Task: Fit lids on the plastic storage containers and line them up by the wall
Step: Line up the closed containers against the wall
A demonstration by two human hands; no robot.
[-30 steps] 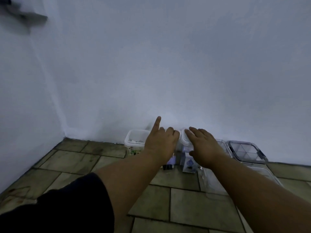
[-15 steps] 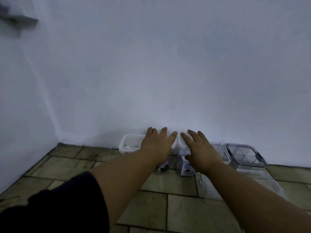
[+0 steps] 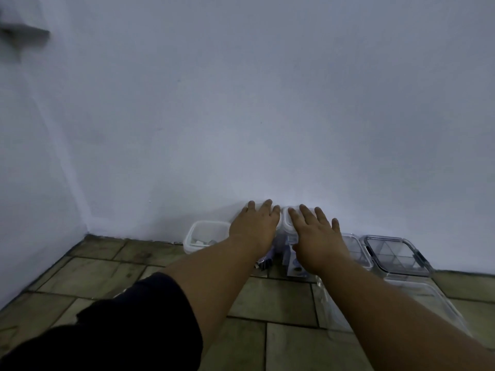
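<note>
Step in hand: you appear to be seating the white lid [image 3: 284, 220] on the tall container [image 3: 291, 263], which stands right against the wall [image 3: 267, 103].
Right hand [image 3: 313, 236]: flat, fingers straight and spread, pressing down on the lid.
Left hand [image 3: 254, 228]: flat, fingers straight, just left of the lid. You cannot tell what lies under it.
Next move: likely an even downward press at both edges until the lid sits level. Keep the container upright, as a tall body will tip under a one-sided load.
Remaining work: the open tub [image 3: 206, 236] just left of the tall container has no lid. Its lid is not seen.
Already lidded: the clear box [image 3: 353, 247] and the dark-rimmed box [image 3: 393, 253], to the right of the tall container along the wall.
Unclear item: a large clear piece [image 3: 428, 298] lies right of the tall container and nearer to you; box or lid cannot be told.
Surface: floor tiles [image 3: 107, 271], worn, with dark joints.
Room: a plain pale corner in dim light.
</note>
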